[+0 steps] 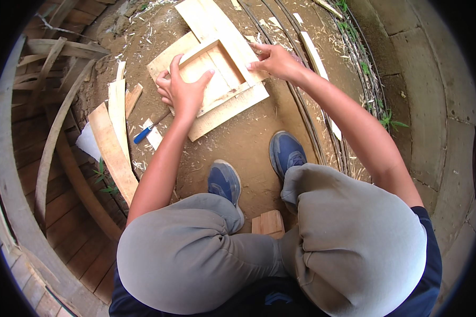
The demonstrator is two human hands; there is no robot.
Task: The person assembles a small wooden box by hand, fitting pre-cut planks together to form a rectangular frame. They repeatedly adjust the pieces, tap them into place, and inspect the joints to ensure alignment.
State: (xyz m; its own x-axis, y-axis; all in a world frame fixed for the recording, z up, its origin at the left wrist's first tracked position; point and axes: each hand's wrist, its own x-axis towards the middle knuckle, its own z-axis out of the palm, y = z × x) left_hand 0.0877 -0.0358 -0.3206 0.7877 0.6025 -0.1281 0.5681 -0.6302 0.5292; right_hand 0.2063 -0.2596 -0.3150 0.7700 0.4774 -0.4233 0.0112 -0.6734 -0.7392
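A shallow, square wooden frame [239, 89] lies on pale boards on the dirt ground in front of me. My left hand [185, 91] grips its left side, with the fingers curled over the outer edge and the thumb reaching inward. A long flat board [217, 21] runs along the frame's right side and past its far corner. My right hand [277, 63] holds the right edge of this board between thumb and fingers. Another flat board [232, 112] sticks out under the frame's near side. Beside my left wrist lies a blue-handled tool [143, 135] with a thin shaft; its tip is hidden.
Loose wood strips [111, 145] lie to the left, by a curved wooden structure [53, 153]. Dark cables or rods [307, 113] run along the ground at right, near a wall [420, 79]. A small wood block [268, 223] sits between my shoes [225, 182]. Shavings litter the dirt.
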